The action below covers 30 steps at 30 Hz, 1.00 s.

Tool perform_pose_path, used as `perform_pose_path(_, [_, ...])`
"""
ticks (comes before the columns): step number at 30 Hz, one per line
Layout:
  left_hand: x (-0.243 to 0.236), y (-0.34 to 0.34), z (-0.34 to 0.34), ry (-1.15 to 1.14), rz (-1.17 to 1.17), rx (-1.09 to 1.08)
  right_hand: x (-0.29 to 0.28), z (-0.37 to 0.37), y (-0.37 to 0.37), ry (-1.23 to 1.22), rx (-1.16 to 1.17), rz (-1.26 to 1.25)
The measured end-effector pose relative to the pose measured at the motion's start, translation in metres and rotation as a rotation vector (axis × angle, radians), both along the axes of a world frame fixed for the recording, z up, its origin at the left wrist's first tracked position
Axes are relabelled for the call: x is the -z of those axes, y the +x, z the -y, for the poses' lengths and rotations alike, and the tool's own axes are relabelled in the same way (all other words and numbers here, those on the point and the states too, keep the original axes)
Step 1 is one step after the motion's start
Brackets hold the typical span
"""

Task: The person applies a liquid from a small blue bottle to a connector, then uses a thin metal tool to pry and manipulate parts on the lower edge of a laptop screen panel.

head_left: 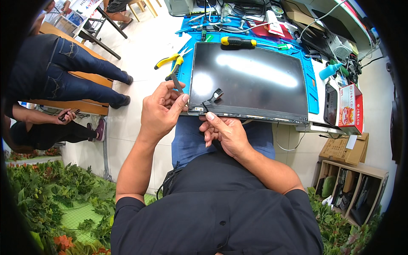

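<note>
A dark laptop screen [250, 83] lies in front of me on a blue work mat [312, 85], its lower edge toward my body. My left hand [163, 108] is closed at the screen's lower left corner, pinching a thin dark flat strip [177, 83] that points up and away; its exact kind is unclear. A short black cable [208, 102] with a small end piece lies over the screen near that corner. At the lower edge, my right hand [227, 135] is closed, thumb on the rim and fingers curled below it.
Yellow-black pliers [174, 60] lie left of the screen, and a screwdriver [239, 42] rests along its far edge. Tools and cables crowd the back. At right are a blue bottle [330, 71] and a red-white box [351, 108]. Other people stand at left.
</note>
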State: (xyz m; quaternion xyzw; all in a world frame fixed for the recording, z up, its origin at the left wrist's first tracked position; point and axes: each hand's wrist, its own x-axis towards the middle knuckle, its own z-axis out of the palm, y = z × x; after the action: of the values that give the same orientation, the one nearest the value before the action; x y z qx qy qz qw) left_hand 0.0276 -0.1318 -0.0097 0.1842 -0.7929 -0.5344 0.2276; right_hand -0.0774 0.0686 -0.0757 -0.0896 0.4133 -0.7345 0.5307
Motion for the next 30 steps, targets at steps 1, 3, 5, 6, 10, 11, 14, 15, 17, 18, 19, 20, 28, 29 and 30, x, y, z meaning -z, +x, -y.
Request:
perform_pose_path(1, [0.0,0.001,0.001,0.007,0.003,0.001,0.0,0.0,0.0,0.003,-0.002,0.0])
perform_pose_path(3, [0.0,0.003,0.002,0.03,-0.01,0.004,0.001,0.0,0.0,0.01,-0.005,-0.002])
perform_pose_path(5, [-0.001,0.004,0.003,0.039,-0.014,0.014,0.001,-0.002,-0.001,0.016,-0.011,-0.01])
perform_pose_path(6, [-0.002,0.004,0.003,0.037,-0.01,0.019,0.001,-0.002,-0.001,0.02,-0.017,-0.014])
perform_pose_path(10, [-0.009,0.002,0.001,-0.042,0.023,0.05,0.002,-0.003,-0.003,0.005,-0.03,-0.003])
perform_pose_path(11, [-0.01,0.001,0.001,-0.067,0.031,0.054,0.002,-0.003,-0.003,0.004,-0.034,-0.002])
perform_pose_path(14, [-0.013,-0.002,0.001,-0.139,0.061,0.078,0.004,-0.004,-0.003,0.001,-0.039,0.002])
perform_pose_path(15, [-0.014,-0.002,0.003,-0.16,0.072,0.091,0.004,-0.004,-0.003,0.0,-0.04,0.003])
perform_pose_path(17, [-0.017,-0.005,0.005,-0.202,0.083,0.126,0.004,-0.004,-0.003,0.003,-0.038,0.0])
perform_pose_path(18, [-0.02,-0.006,0.006,-0.222,0.082,0.145,0.004,-0.003,-0.003,0.006,-0.04,-0.001])
perform_pose_path(19, [-0.021,-0.007,0.006,-0.242,0.082,0.164,0.004,-0.003,-0.003,0.007,-0.042,0.001])
perform_pose_path(20, [-0.019,-0.006,0.007,-0.193,0.082,0.16,0.004,-0.004,-0.003,0.007,-0.044,0.002])
perform_pose_path(28, [0.0,0.001,0.014,0.124,0.032,0.115,0.005,-0.004,-0.003,0.013,-0.055,-0.018])
perform_pose_path(29, [0.001,0.001,0.015,0.145,0.029,0.116,0.005,-0.003,-0.003,0.012,-0.054,-0.019])
perform_pose_path(30, [0.002,0.001,0.016,0.166,0.023,0.119,0.005,-0.003,-0.004,0.011,-0.053,-0.023])
